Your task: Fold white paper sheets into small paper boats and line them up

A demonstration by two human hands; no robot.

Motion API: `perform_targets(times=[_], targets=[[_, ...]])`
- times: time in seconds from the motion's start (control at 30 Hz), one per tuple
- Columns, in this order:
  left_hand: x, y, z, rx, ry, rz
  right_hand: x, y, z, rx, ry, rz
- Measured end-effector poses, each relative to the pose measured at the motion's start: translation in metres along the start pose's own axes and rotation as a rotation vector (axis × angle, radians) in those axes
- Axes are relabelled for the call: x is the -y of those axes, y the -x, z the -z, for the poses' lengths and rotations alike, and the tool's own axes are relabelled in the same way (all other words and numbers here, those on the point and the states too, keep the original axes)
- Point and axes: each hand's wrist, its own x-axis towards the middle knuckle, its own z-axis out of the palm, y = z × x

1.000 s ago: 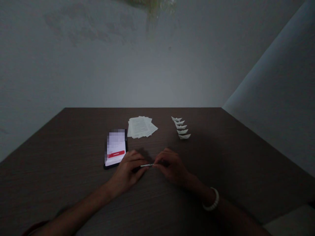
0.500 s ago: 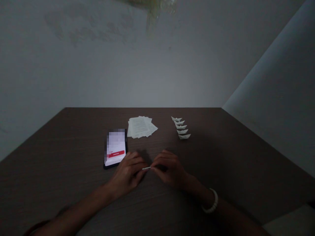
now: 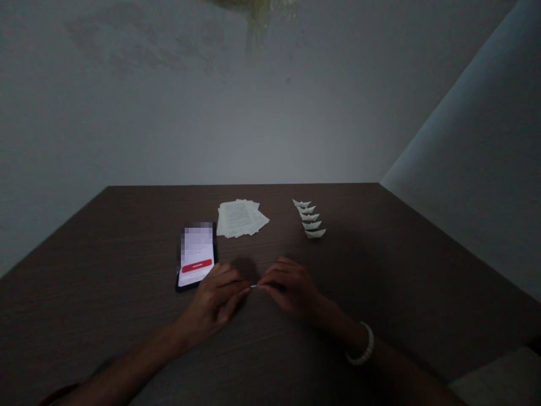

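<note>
Between my two hands is a small folded piece of white paper [image 3: 254, 286], seen edge-on as a thin strip. My left hand [image 3: 220, 294] pinches its left end between thumb and fingers, and my right hand [image 3: 291, 286] pinches the right end. Most of the paper is hidden by the fingertips, so its folded shape does not show. Both hands are just above the dark table, close together. Beyond my right hand stand several small white paper boats [image 3: 313, 225] in a slanting row.
Just beyond my left hand lies a phone [image 3: 196, 276] with a lit screen and a red bar. A loose stack of printed paper sheets [image 3: 239, 219] is farther back. The brown table [image 3: 127, 237] meets a grey wall [image 3: 169, 124] behind.
My left thumb and fingers have closed further over the paper's left end, so less of the strip shows. The view has shifted slightly; the phone, sheets and boats stay in place.
</note>
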Motion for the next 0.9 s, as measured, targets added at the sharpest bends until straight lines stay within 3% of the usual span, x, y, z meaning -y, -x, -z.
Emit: perform_targets(times=[0.27, 0.47, 0.9], targets=[[0.0036, 0.0004, -0.0026, -0.048, 0.023, -0.004, -0.0023, -0.0009, -0.0006, -0.061, 0.01, -0.046], [0.0063, -0.001, -0.0036, -0.126, 0.043, 0.081, -0.0003, -0.0016, -0.0031, -0.081, -0.088, -0.204], [0.0038, -0.0042, -0.0026, -0.149, 0.12, 0.105, 0.006, -0.0025, -0.0006, -0.036, -0.216, -0.249]])
